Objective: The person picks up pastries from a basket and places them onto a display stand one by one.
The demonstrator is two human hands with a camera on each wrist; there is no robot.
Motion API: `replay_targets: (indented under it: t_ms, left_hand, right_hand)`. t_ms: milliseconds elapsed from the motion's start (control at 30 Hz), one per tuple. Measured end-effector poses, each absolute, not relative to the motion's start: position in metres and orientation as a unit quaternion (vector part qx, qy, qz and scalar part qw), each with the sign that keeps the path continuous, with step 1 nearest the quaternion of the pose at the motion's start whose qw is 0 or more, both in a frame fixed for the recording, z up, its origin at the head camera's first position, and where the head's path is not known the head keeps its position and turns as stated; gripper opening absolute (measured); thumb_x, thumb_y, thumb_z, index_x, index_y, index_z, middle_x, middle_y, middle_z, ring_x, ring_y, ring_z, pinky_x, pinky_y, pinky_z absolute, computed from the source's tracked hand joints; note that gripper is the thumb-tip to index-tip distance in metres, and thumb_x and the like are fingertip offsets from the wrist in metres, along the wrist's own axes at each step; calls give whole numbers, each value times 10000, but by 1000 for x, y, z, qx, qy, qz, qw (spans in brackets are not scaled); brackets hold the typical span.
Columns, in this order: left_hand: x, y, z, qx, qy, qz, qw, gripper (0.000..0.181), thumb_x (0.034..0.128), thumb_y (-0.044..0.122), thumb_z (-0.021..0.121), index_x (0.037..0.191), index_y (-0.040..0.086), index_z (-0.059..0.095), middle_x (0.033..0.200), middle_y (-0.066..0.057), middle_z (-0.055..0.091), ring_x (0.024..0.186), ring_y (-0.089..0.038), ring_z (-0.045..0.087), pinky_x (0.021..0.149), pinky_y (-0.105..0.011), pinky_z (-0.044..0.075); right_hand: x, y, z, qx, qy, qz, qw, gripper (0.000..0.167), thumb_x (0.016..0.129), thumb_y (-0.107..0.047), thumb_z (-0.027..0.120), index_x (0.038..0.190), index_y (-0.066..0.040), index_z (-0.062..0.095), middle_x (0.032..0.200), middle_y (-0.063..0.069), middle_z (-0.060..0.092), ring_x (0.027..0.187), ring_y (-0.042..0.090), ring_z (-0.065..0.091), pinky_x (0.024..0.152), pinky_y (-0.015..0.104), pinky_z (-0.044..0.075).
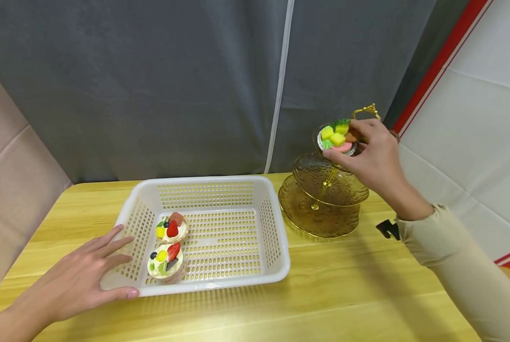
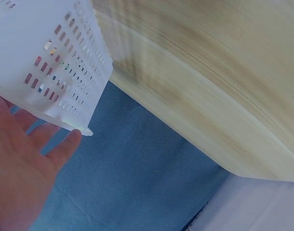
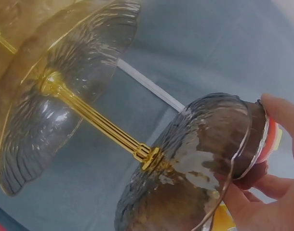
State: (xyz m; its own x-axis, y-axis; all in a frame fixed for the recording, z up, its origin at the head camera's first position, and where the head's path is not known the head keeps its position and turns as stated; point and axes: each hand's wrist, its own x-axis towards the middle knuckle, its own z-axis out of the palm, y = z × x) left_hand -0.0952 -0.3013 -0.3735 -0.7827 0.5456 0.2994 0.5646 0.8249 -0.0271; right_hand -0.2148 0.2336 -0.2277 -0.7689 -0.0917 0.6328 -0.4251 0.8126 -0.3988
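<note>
At the top tier of a three-tier amber cake stand, my right hand holds a fruit-topped cupcake between thumb and fingers. It carries yellow cubes, green leaves and a pink slice; the right wrist view shows its dark side close against the top plate. Whether its base rests on that plate, I cannot tell. My left hand, fingers spread, touches the left rim of a white perforated basket. Inside, at the left, sit a cupcake with a strawberry and another with mixed fruit.
The wooden table carries both basket and stand, the stand just right of the basket. A grey curtain hangs behind the table. White panels with red trim stand on the right. The stand's gold handle rises behind my right hand.
</note>
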Motion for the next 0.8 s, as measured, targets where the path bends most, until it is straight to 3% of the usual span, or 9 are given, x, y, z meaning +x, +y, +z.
replay_targets:
  t_ms: [267,433,500,700,800]
  left_hand:
    - [-95,-301,-374,-293,-944,-33,147,662,700,747,708,1002,160,764,1338,-75,607,1411,-277,358,882,-494,441]
    - [-95,-301,-373,-290,-946,-30,143,665,702,750,704,999,158,764,1339,-84,607,1418,-280,350,882,-519,458]
    - [-95,-301,-373,-290,-946,-30,141,664,703,749,703,1000,158,763,1339,-85,606,1418,-283,350,883,-528,459]
    - [-94,-303,-373,-291,-946,-29,143,664,702,746,706,1000,155,766,1340,-81,606,1422,-277,345,877,-524,464]
    - [-94,-303,-373,-289,-946,-29,142,663,705,745,706,1001,155,767,1342,-81,606,1422,-278,346,873,-532,473]
  right_hand:
    - [-216,231,-233,162,-905,246,308,668,776,-257,860,1323,16,591,1214,190,597,1015,298,546,782,350,403]
    - [-218,229,-237,185,-897,236,325,535,778,-225,852,1196,20,625,1237,201,604,1107,335,549,842,500,411]
    - [-218,228,-237,190,-894,232,334,483,782,-209,844,1149,20,629,1216,197,613,1108,336,553,844,517,417]
    - [-214,223,-238,180,-894,218,348,499,825,-155,789,1247,58,628,1364,212,540,1182,353,566,880,526,506]
    - [-212,222,-238,175,-892,221,352,479,856,-121,741,1280,64,617,1367,216,529,1024,353,626,810,498,534]
